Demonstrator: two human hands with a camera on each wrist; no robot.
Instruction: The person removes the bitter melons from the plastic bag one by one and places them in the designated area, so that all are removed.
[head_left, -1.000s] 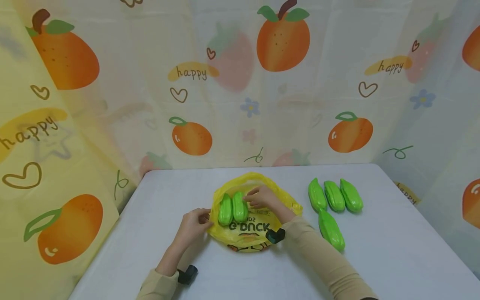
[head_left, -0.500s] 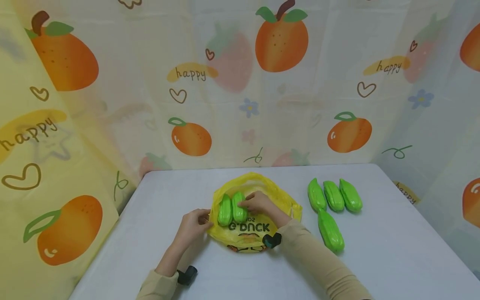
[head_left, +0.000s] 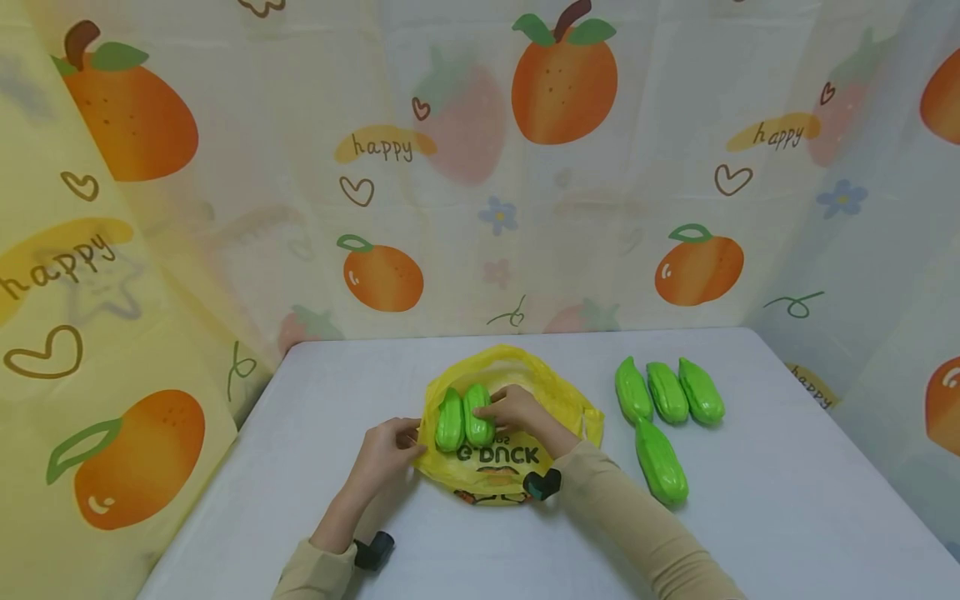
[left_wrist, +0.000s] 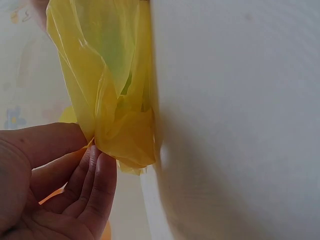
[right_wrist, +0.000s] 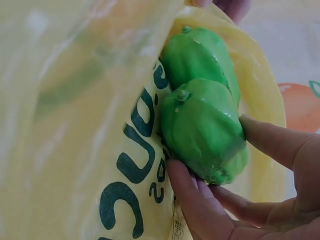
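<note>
A yellow plastic bag (head_left: 491,358) lies with its mouth spread on the white table. Two glossy green, ridged, gourd-like toy vegetables rest side by side in its opening. My left hand (head_left: 386,450) pinches the bag's left edge between thumb and fingers, and the left wrist view shows the gathered film (left_wrist: 132,137) there. At the right-hand green gourd (head_left: 477,427) is my right hand (head_left: 517,407). In the right wrist view, its thumb (right_wrist: 265,140) touches one side of that gourd (right_wrist: 202,130) and its fingers lie under the other. The left-hand gourd (head_left: 450,423) sits against it.
Several more green gourds (head_left: 667,392) stand grouped to the right of the bag, one (head_left: 662,461) lying nearer the front. A fruit-printed cloth (head_left: 480,192) closes off the back and sides of the white table (head_left: 787,500).
My right hand has moved slightly left, from beside the right-hand gourd to a hold on it. My left hand keeps its pinch on the bag's edge.
</note>
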